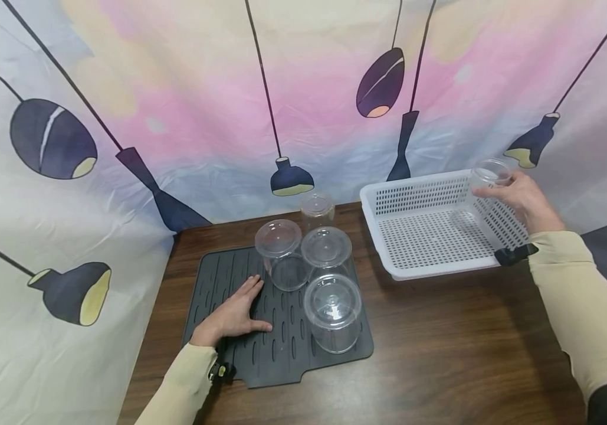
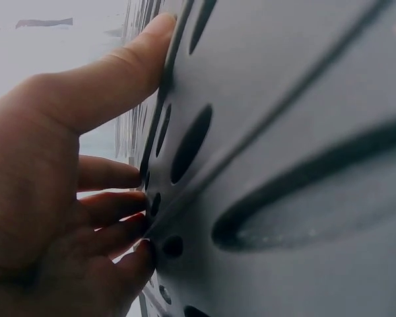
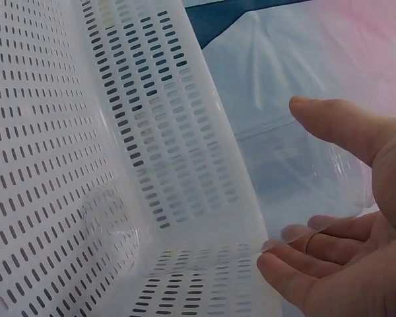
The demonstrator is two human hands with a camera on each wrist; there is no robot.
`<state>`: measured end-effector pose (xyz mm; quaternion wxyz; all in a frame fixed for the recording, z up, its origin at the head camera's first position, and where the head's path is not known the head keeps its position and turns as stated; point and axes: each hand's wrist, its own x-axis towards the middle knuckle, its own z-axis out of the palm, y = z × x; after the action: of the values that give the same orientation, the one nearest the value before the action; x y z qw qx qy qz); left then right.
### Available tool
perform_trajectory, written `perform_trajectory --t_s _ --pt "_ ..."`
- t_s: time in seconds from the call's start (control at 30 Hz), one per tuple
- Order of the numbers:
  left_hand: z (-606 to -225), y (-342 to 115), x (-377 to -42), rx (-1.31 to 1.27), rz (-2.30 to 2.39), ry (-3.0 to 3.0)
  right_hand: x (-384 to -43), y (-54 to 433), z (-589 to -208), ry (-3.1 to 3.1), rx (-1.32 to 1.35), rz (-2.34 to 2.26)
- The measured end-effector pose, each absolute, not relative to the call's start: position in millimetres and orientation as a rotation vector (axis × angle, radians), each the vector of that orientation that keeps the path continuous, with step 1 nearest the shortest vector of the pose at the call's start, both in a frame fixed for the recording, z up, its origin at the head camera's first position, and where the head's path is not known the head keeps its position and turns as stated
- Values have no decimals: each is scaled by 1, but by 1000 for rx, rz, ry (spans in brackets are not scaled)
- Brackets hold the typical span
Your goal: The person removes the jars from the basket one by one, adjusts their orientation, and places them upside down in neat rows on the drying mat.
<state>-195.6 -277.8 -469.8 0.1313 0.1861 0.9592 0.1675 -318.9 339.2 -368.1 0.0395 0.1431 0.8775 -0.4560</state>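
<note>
My right hand (image 1: 528, 198) grips a tall clear plastic jar (image 1: 489, 172) over the far right corner of a white perforated basket (image 1: 380, 242). In the right wrist view, its thumb and fingers lie around the clear wall of the jar, which slants down into the basket. The left hand (image 1: 231, 316) rests on a dark grey slotted mat (image 1: 282, 366), fingers spread and holding nothing. To its right, several clear jars (image 1: 333, 313) stand on the mat. Behind them is a smaller clear jar (image 1: 317, 212), its base partly hidden.
Mat and basket lie on a brown wooden table (image 1: 441, 342), the basket to the right of the mat. Behind and to the left hangs a printed cloth (image 1: 202, 118) with lamp pictures, close to the back edge of the table.
</note>
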Motion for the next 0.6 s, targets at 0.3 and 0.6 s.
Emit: perform_trajectory --t_s 0.3,0.6 --pt "-470 -278 -196 541 502 2783 -320 341 -372 2705 433 -1387" --pt "-470 -278 -196 550 505 2786 -321 342 -375 2729 537 -1409"
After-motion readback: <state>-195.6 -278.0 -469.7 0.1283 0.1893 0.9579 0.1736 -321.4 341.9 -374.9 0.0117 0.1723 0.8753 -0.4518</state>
